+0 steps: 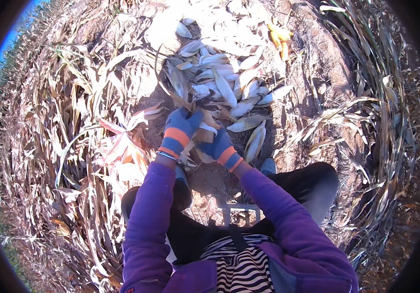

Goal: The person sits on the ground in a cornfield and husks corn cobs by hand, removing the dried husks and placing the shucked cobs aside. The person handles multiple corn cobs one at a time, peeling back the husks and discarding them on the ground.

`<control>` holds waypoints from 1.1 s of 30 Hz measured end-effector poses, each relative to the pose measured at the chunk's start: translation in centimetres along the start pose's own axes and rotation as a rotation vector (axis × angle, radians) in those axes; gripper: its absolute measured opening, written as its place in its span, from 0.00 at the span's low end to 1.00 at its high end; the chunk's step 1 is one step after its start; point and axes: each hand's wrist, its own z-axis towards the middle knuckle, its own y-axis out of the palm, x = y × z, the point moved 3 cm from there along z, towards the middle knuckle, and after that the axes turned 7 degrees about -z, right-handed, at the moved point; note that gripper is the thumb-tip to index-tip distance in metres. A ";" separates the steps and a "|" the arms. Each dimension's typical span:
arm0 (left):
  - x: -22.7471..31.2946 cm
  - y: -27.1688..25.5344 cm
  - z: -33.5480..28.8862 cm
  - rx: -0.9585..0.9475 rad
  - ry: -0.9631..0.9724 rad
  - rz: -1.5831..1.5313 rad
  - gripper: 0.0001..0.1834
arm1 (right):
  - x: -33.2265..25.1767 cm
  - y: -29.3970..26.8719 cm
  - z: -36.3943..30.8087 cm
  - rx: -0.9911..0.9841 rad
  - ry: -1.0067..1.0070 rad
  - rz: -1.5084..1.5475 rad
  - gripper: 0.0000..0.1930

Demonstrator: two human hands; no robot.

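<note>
Both my hands wear blue-grey gloves with orange bands and meet over one ear of corn (207, 131) in its dry, pale husk. My left hand (183, 124) is closed at the husk's upper left part, fingers bent around the leaves. From below right, my right hand (216, 145) grips the lower part of the same husk. Some of the ear is hidden behind the gloves. Just beyond my hands lies a heap of unhusked corn ears (224, 88), and one more husked-over ear (255, 141) rests right of my right hand.
Several bare yellow corn cobs (280, 38) lie on the soil at the far right of the heap. Loose pale husks (127, 146) lie left of my left hand. Dry corn stalks (88, 97) cover the left side, with more stalks (380, 97) at the right.
</note>
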 end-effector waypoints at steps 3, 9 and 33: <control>1.2 0.9 0.0 0.042 0.132 -0.058 0.19 | -0.7 -1.0 -0.2 0.113 -0.262 -0.279 0.41; 1.3 1.2 -0.9 0.002 0.137 -0.277 0.15 | -6.0 -1.0 -1.3 0.181 -0.404 -0.171 0.32; 1.9 1.0 -0.2 -0.004 -0.027 -0.515 0.12 | -10.1 -2.3 -4.0 0.112 -0.264 -0.018 0.11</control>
